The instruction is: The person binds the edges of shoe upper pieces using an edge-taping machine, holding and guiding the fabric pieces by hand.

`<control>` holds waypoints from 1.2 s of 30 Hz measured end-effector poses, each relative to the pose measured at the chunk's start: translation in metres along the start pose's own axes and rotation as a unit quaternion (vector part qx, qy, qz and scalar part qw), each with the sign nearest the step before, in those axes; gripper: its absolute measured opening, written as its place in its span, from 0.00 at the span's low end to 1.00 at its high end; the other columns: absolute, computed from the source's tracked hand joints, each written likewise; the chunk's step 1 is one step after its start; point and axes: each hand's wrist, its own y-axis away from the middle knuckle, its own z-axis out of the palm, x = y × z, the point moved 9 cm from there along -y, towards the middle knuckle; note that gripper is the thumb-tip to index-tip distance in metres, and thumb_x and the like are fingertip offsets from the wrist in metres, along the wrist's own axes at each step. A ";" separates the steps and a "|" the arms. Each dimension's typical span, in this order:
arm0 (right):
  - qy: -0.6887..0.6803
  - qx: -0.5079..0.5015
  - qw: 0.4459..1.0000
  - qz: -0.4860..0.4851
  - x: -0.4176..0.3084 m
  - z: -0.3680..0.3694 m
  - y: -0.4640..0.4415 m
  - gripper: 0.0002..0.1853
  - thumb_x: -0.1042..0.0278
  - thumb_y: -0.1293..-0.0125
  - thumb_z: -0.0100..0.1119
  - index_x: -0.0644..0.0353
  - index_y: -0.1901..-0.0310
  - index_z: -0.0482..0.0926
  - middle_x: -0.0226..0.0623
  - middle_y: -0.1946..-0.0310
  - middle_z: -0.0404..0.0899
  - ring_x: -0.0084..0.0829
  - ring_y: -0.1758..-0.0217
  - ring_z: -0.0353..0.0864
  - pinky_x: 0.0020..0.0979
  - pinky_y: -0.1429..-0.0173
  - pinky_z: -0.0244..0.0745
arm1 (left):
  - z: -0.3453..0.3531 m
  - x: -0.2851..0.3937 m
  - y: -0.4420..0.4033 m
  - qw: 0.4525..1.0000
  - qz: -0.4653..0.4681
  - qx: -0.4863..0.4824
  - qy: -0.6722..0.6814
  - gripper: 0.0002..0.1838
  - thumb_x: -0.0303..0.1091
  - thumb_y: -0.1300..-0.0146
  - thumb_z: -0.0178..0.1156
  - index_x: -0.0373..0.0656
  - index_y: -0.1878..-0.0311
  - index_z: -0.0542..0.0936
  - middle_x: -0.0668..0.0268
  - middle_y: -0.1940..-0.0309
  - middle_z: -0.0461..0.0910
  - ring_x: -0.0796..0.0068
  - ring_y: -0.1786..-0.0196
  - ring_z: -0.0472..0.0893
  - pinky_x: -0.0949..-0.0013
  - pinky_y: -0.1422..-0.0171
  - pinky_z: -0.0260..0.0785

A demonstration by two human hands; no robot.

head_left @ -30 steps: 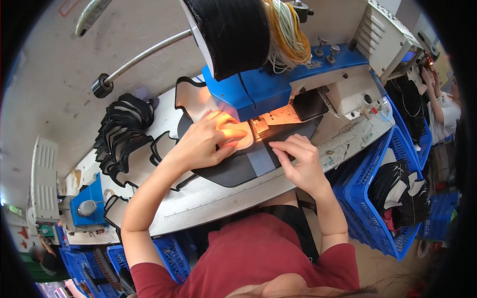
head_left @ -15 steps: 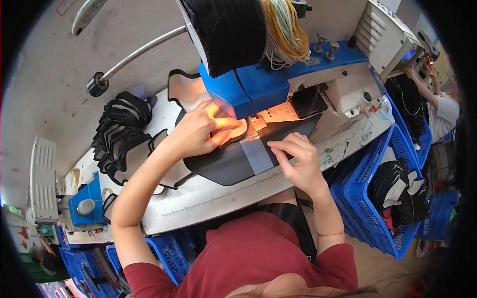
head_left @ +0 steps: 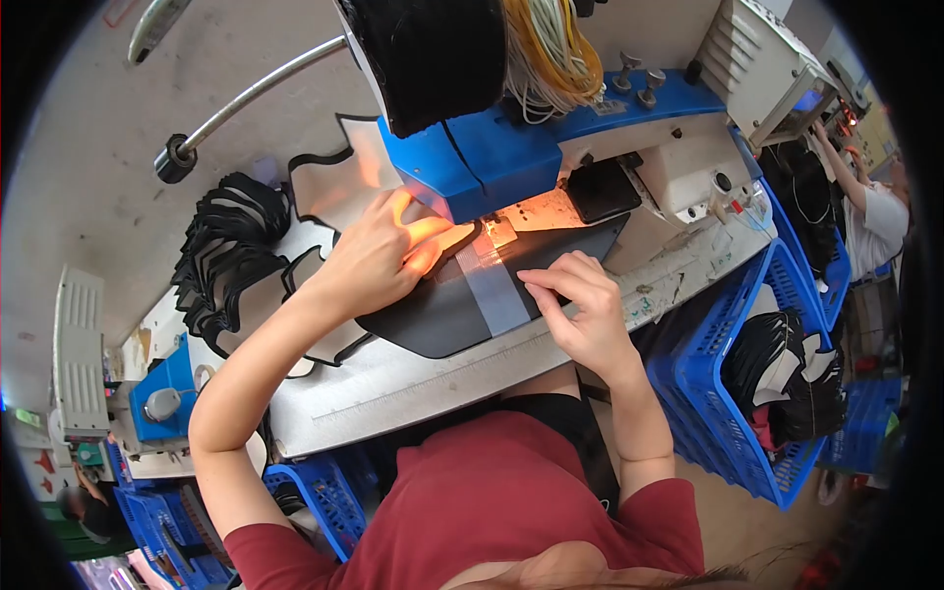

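My left hand (head_left: pixel 388 251) lies with spread fingers on a pale, black-edged piece (head_left: pixel 339 182) beside the lit working point of the blue machine (head_left: pixel 472 162). Part of that piece is hidden under the hand. A black plate (head_left: pixel 433 320) with a grey strip (head_left: pixel 500 300) lies below the lamp light. Over the right part of the plate, my right hand (head_left: pixel 580 305) has thumb and index finger brought close together; anything between the fingertips is too small to make out.
A pile of black-edged pieces (head_left: pixel 231 251) lies at the left of the white worktable (head_left: pixel 383 388). Blue crates (head_left: pixel 688 393) with black pieces stand at the right. A large black spool (head_left: pixel 423 64) hangs above the machine. A person (head_left: pixel 875 216) sits at the far right.
My left hand and the black-edged piece have shifted left, and more of the grey strip shows. My right hand has kept its pose and moved slightly left in view.
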 end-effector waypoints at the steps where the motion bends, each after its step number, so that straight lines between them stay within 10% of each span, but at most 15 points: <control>1: -0.001 0.000 1.000 0.000 0.000 0.000 0.000 0.07 0.80 0.45 0.64 0.62 0.64 0.85 0.34 0.76 0.74 0.33 0.70 0.73 0.31 0.59 0.65 | 0.000 0.003 0.003 1.000 0.008 0.017 -0.011 0.17 0.36 0.37 0.57 0.49 0.45 0.82 0.54 0.49 0.73 0.54 0.43 0.73 0.57 0.43 0.72; 18: 0.038 -0.078 0.996 -0.012 -0.019 0.024 -0.008 0.16 0.78 0.45 0.60 0.58 0.53 0.79 0.35 0.62 0.76 0.38 0.57 0.75 0.37 0.52 0.66 | 0.011 0.060 0.021 0.994 -0.111 -0.024 0.005 0.24 0.42 0.36 0.55 0.33 0.43 0.75 0.42 0.44 0.73 0.41 0.46 0.73 0.49 0.44 0.71; 36: 0.073 -0.006 0.997 -0.040 -0.008 0.030 -0.015 0.07 0.77 0.44 0.63 0.61 0.62 0.82 0.36 0.67 0.75 0.38 0.59 0.76 0.37 0.56 0.70 | -0.001 0.030 0.002 0.985 0.079 -0.151 0.010 0.28 0.29 0.42 0.58 0.45 0.35 0.72 0.50 0.45 0.70 0.46 0.42 0.69 0.53 0.38 0.65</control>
